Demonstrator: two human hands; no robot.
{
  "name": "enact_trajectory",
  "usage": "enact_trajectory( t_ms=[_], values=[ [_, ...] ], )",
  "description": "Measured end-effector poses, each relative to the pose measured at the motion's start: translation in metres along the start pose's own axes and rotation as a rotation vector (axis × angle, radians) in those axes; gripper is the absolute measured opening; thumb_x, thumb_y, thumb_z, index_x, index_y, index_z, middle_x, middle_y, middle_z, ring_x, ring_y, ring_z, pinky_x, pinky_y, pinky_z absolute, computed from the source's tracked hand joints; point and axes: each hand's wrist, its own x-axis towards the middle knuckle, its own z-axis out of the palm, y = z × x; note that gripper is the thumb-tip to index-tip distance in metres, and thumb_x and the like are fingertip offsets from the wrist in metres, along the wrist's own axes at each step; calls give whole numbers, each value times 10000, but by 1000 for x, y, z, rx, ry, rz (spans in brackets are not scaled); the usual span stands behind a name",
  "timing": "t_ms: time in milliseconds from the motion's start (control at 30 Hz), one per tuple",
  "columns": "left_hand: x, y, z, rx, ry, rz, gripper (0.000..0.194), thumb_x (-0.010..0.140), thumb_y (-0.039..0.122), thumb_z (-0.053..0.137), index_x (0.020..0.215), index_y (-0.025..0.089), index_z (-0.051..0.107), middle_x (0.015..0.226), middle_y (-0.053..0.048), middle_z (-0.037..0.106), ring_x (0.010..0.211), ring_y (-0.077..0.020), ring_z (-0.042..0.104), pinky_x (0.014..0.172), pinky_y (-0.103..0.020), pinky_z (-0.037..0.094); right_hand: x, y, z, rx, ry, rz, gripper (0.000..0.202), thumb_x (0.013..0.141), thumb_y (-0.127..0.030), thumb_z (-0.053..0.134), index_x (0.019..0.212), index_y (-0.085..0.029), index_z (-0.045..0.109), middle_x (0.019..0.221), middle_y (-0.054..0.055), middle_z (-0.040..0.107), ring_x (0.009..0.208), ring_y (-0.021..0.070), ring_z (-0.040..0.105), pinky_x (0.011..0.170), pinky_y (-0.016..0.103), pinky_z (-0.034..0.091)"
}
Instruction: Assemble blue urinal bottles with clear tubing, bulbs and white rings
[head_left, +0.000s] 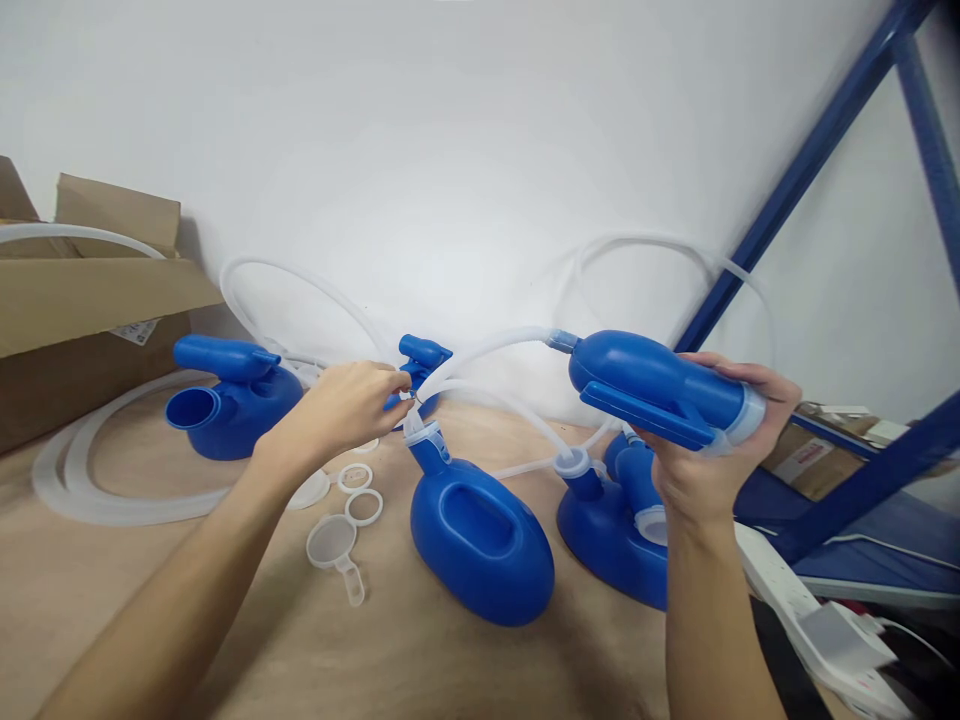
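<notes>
My right hand (724,430) is wrapped round a blue plastic urinal head (637,375), raised above the table, with a flat handle and a translucent cap on its wide end. From its narrow end a clear tube (495,345) curves left and down to the neck of a blue urinal bottle (480,545) with a moulded grip. At that neck, over a translucent lid (427,435), my left hand (352,405) pinches the end part of the tube; its fingertips partly hide the joint. The bottle rests on the table, its neck pointing up and to the left.
Another blue bottle (611,540) with a tube stands at right. An uncapped blue bottle (247,410) is at left, beside coiled tubing (97,450). Translucent caps and rings (334,540) lie between. A cardboard box (112,300), blue rack (810,140) and power strip (787,590) flank the table.
</notes>
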Motion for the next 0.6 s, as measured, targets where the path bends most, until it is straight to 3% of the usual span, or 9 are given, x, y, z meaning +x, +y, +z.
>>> enact_trajectory(
  t_ms=[233, 500, 600],
  values=[
    [5, -3, 10, -14, -21, 124, 254, 941, 316, 488, 859, 206, 703, 846, -74, 739, 763, -246, 676, 587, -325, 303, 4, -7, -6, -64, -94, 6, 822, 425, -322, 1001, 1141, -289, 597, 1116, 68, 670, 1049, 309, 652, 942, 516, 500],
    [9, -9, 18, -102, -13, 171, 318, 968, 246, 470, 1019, 215, 783, 1114, -75, 782, 924, -245, 719, 697, -308, 430, 8, -7, -16, -83, -100, 10, 812, 401, -364, 1002, 1101, -297, 594, 1083, 62, 666, 1024, 319, 656, 918, 529, 510],
    [5, -10, 12, -192, -60, 201, 323, 951, 237, 493, 1085, 231, 786, 1072, -61, 796, 882, -231, 726, 726, -296, 459, 9, -9, -18, -122, -111, -2, 804, 414, -347, 996, 1114, -298, 605, 1102, 66, 667, 1041, 320, 650, 937, 532, 498]
  ],
)
